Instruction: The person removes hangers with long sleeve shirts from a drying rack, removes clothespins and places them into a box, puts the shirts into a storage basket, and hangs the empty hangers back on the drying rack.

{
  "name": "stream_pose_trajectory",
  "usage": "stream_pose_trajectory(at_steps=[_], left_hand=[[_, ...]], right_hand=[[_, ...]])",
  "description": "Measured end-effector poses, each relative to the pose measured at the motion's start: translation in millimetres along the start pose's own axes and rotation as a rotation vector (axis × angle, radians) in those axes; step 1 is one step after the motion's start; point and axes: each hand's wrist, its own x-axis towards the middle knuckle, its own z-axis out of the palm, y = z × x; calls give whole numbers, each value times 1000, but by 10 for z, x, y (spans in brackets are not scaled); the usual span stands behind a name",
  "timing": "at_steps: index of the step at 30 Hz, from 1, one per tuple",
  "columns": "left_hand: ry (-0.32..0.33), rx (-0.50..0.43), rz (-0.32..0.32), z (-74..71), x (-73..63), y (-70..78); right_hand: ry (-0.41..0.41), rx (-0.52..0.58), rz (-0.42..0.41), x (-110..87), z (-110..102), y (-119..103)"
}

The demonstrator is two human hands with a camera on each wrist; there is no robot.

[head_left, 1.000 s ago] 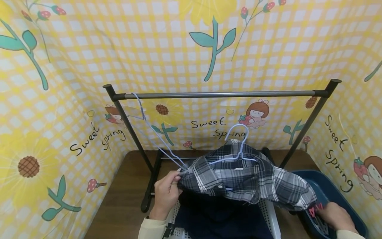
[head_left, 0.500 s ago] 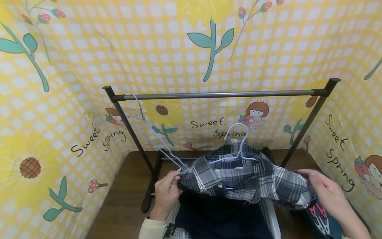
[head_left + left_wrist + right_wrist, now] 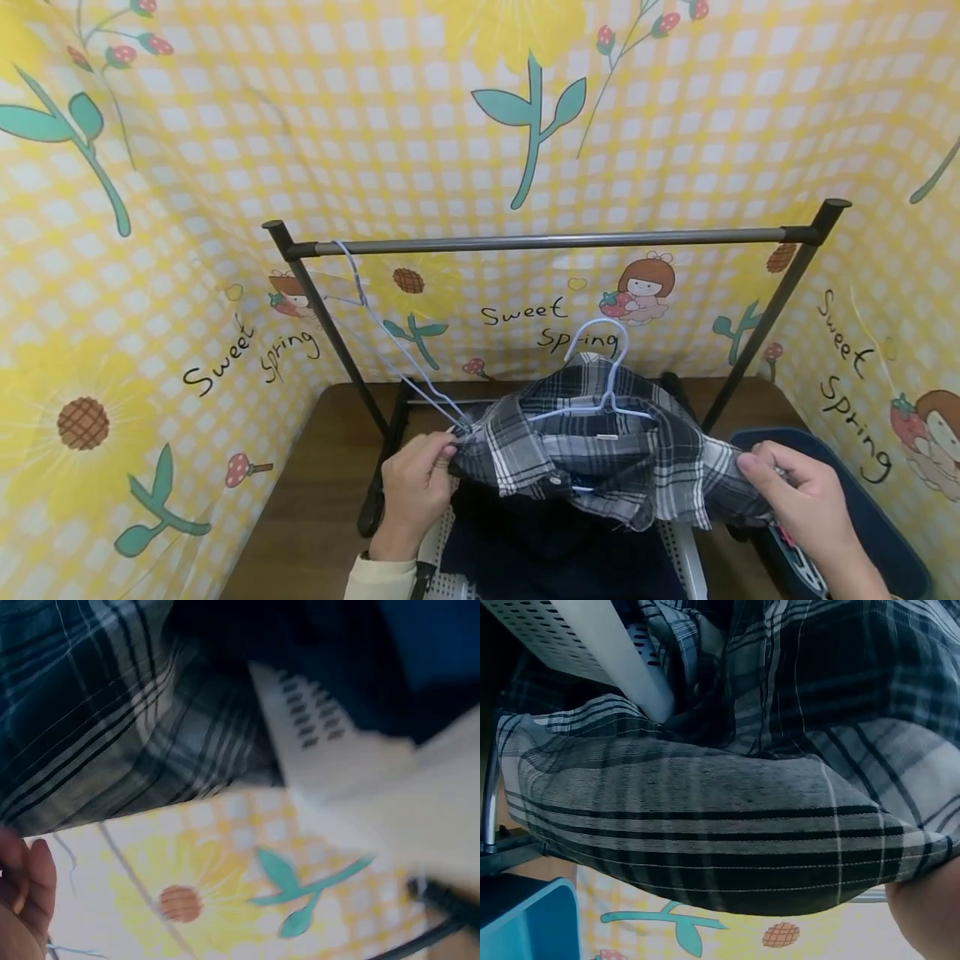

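A grey and black plaid shirt (image 3: 600, 450) is stretched between my two hands in the head view, with a pale blue hanger (image 3: 613, 392) inside its collar and the hook pointing up. My left hand (image 3: 420, 483) pinches the left shoulder between thumb and fingers. On the other side my right hand (image 3: 806, 492) grips the right shoulder, thumb on top. Plaid cloth fills much of the right wrist view, where a sleeve (image 3: 705, 817) hangs below the hand. Part of my left hand's fingers (image 3: 37, 877) shows at the edge of the left wrist view.
A dark clothes rack (image 3: 555, 242) stands behind, with another blue hanger (image 3: 360, 292) on its bar at the left. Below the shirt, dark navy cloth (image 3: 555, 550) lies in a white perforated basket (image 3: 686, 558). A blue bin (image 3: 885, 533) with clips (image 3: 798, 567) sits at right.
My right hand has come up from the clips in the blue bin to the shirt's right shoulder and now grips it. The left hand keeps its hold.
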Motion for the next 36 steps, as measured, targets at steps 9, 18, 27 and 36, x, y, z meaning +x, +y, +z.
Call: stream_pose_trajectory(at_steps=[9,18,27,36], left_hand=[[-170,-137,-11,-61,38,22],[-171,-266,-49,10,-42,110],[-147,-287,-7,43,56,192],[-203,-297,-27,136,132,297]], right_hand=[[92,276,-256,-27,62,-20],[115,252,-346,-23,134,-64],[100,158,-379,-27,163,-98],[90,128,-451,-40,205,-129]])
